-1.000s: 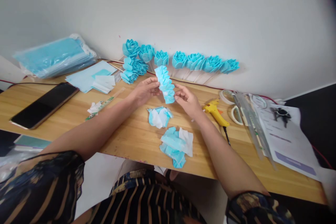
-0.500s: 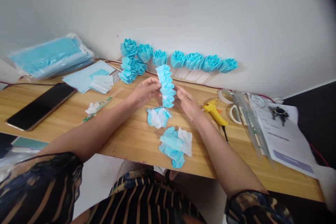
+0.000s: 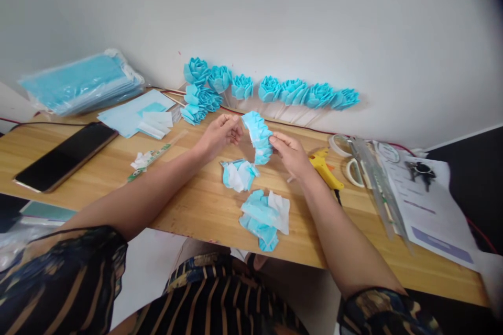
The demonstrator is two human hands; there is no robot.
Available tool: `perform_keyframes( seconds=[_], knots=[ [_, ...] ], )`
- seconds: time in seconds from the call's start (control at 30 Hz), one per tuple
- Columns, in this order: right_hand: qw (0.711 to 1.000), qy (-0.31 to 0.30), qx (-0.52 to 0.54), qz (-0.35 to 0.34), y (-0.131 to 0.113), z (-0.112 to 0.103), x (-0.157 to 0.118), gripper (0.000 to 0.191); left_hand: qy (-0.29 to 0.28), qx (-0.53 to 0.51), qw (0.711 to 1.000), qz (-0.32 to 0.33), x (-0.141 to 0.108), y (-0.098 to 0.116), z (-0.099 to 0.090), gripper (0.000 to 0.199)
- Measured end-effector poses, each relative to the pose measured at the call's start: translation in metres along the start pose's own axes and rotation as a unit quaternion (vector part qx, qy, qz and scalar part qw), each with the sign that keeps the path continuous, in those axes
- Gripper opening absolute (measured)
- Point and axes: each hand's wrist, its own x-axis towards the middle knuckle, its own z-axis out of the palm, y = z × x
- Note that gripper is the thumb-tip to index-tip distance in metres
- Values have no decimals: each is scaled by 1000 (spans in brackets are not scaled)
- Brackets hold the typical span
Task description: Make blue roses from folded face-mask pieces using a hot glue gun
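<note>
A pleated strip of light blue mask fabric (image 3: 257, 136) is held above the table, curving down to the right. My right hand (image 3: 291, 154) pinches its right edge between thumb and fingers. Just left of the strip's upper end, my left hand (image 3: 223, 137) has its fingers curled with thumb and forefinger together; whether anything is between them is too small to see. Below the strip lies a crumpled blue and white fabric piece (image 3: 239, 175). Nearer the table's front edge rests a looser bundle of blue and white fabric (image 3: 261, 217).
Several blue fabric flowers (image 3: 294, 91) on sticks lean along the wall. At left are a bag of masks (image 3: 82, 84), cut sheets (image 3: 131, 110) and a phone (image 3: 66, 157). A yellow glue gun (image 3: 325, 170), tape rolls (image 3: 353, 171), papers (image 3: 424, 209) and keys (image 3: 421, 171) lie at right.
The strip has gone from nearly upright to tilted and bent, its top lower and to the right. My right hand now pinches its edge; my left fingers have moved off its left side.
</note>
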Motion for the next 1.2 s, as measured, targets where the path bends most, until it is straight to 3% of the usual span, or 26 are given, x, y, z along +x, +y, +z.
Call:
perform_keyframes(
  seconds=[0.2, 0.33, 0.83, 1.2],
  knots=[
    [999, -50, -2, 10, 1, -2, -3, 28, -38, -42, 997, -43, 2, -2, -1, 50],
    [998, -52, -4, 27, 2, -2, -3, 27, -55, -29, 998, -27, 1, -3, -1, 50],
    [998, -43, -18, 42, 6, -4, -1, 27, 11, 41, 997, 58, 5, -11, -8, 28],
    [997, -62, -18, 34, 4, 1, -1, 27, -17, 37, 999, 9, 0, -2, 0, 54]
  ],
)
